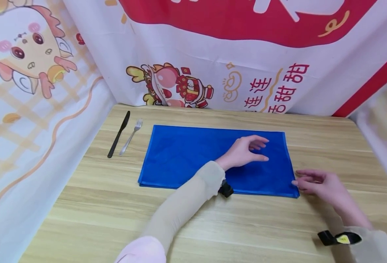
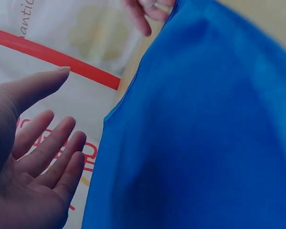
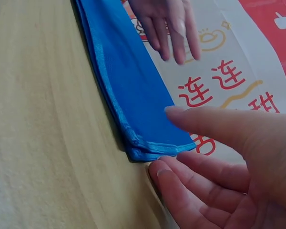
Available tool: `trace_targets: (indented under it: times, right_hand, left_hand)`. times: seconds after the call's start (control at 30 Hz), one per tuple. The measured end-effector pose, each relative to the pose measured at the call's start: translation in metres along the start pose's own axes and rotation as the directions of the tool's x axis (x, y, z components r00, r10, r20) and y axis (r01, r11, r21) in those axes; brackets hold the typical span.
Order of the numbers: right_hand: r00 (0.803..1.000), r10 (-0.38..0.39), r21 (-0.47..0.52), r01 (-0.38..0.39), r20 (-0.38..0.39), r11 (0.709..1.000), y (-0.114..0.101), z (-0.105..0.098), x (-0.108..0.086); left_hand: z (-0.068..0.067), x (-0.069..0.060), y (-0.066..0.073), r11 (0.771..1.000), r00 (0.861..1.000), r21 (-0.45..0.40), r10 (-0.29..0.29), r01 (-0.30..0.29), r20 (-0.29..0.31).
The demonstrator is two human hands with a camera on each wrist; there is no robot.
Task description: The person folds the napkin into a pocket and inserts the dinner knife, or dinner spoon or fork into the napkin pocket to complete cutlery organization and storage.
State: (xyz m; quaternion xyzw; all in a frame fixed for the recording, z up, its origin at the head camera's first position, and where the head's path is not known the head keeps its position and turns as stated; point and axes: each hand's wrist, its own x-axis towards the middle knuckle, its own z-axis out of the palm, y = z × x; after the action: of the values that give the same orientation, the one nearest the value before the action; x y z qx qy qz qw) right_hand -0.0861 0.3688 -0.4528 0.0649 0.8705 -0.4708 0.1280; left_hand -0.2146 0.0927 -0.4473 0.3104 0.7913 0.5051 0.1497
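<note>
A blue cloth (image 1: 186, 157), folded in layers into a long rectangle, lies flat on the wooden table. My left hand (image 1: 246, 151) is held above its right half, fingers apart and gently bent, holding nothing. At the cloth's right edge, close to the near corner, is my right hand (image 1: 325, 188); its thumb is over the edge and its fingers are beside it. In the right wrist view the layered corner of the cloth (image 3: 143, 143) lies between thumb and fingers, with no clear grip. The left wrist view shows the left palm (image 2: 33, 186) beside the cloth (image 2: 195, 129).
To the left of the cloth a black knife (image 1: 118, 135) and a silver fork (image 1: 131, 137) lie side by side on the table (image 1: 91, 190). Printed fabric (image 1: 186, 47) hangs along the table's far edge, and more printed fabric (image 1: 22, 120) is on the left.
</note>
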Motion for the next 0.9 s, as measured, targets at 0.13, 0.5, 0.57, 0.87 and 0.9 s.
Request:
trace_targets:
  times: [0.13, 0.5, 0.57, 0.87, 0.9]
  right_hand:
    - [1.0, 0.017, -0.066, -0.018, -0.012, 0.998, -0.001, 0.003, -0.004]
    - [0.997, -0.013, -0.194, -0.002, -0.073, 0.981, -0.005, 0.011, -0.008]
    - [0.997, -0.026, -0.195, 0.01, -0.079, 0.981, -0.005, 0.011, -0.008]
    - [0.996, -0.039, -0.22, 0.021, -0.078, 0.975, -0.005, 0.013, -0.007]
    - [0.996, -0.039, -0.217, 0.022, -0.076, 0.976, -0.005, 0.013, -0.007]
  left_hand:
    - [-0.001, 0.018, 0.005, 1.0, 1.0, 0.001, -0.006, 0.006, -0.021]
    - [0.002, 0.062, 0.01, 0.987, 0.999, 0.156, -0.033, 0.039, -0.037]
    - [0.003, 0.066, 0.008, 0.979, 0.999, 0.197, -0.036, 0.043, -0.037]
    - [0.012, 0.074, -0.013, 0.902, 0.994, 0.419, -0.092, 0.107, -0.056]
    - [0.013, 0.074, -0.015, 0.89, 0.994, 0.443, -0.096, 0.112, -0.058]
